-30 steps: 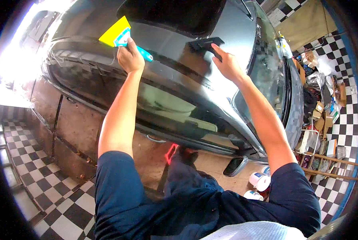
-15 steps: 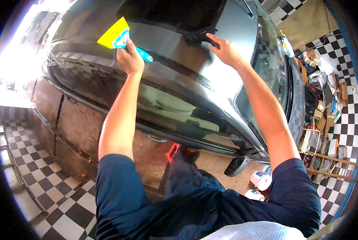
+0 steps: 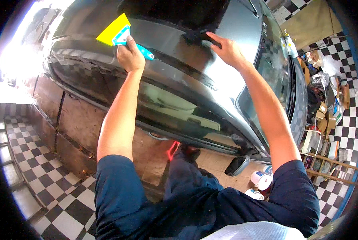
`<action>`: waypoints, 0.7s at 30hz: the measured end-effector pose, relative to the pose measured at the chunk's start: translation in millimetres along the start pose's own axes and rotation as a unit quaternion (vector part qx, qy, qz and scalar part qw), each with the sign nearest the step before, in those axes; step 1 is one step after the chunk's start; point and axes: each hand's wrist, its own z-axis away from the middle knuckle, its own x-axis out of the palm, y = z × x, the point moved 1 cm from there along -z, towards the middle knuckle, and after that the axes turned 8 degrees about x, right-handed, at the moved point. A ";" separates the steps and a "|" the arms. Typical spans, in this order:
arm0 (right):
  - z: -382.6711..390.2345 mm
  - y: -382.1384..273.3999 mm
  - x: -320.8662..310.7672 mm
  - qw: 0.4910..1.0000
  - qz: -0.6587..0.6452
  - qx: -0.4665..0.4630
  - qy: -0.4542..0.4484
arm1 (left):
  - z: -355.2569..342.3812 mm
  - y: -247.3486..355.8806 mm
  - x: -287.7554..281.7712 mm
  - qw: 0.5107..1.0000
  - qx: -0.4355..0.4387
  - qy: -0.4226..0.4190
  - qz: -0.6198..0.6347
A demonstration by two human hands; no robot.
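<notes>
My left hand [image 3: 131,57] is closed round the turquoise handle of a squeegee [image 3: 117,31]. Its wide yellow blade points up and left, above the dark, glossy car roof [image 3: 167,38]. My right hand [image 3: 229,51] reaches to the roof farther right, index finger stretched out and thumb apart from it. That fingertip meets the surface beside a dark smudge-like patch, which may be a reflection. I cannot make out anything held in this hand.
Below the roof edge are the side window [image 3: 175,108] and the wing mirror [image 3: 237,165]. White buckets [image 3: 261,180] stand on the floor near my right arm. Boxes and bags [image 3: 325,92] crowd the right side, beside a bamboo ladder [image 3: 335,161]. A red object [image 3: 173,150] lies by my feet.
The squeegee has shifted very slightly upward with my left hand. My right hand stays at nearly the same place on the roof.
</notes>
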 end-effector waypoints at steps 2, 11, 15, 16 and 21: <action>-18.5 0.6 -7.1 0.999 0.041 0.005 0.002 | -1.4 1.3 -1.2 1.000 0.004 0.011 0.008; 59.7 -15.6 -24.5 0.986 0.004 0.156 -0.057 | 0.7 4.1 -0.9 1.000 0.005 -0.003 -0.006; 32.2 -42.9 -5.8 0.990 -0.054 0.127 -0.004 | -0.5 6.0 -5.1 1.000 -0.014 -0.002 -0.006; 30.5 -45.1 -4.1 0.992 -0.047 0.112 0.010 | -0.5 5.5 -5.9 1.000 -0.011 0.002 -0.008; 37.1 -39.4 6.1 0.996 -0.008 0.073 0.047 | -1.2 3.3 -2.9 1.000 -0.023 -0.006 -0.015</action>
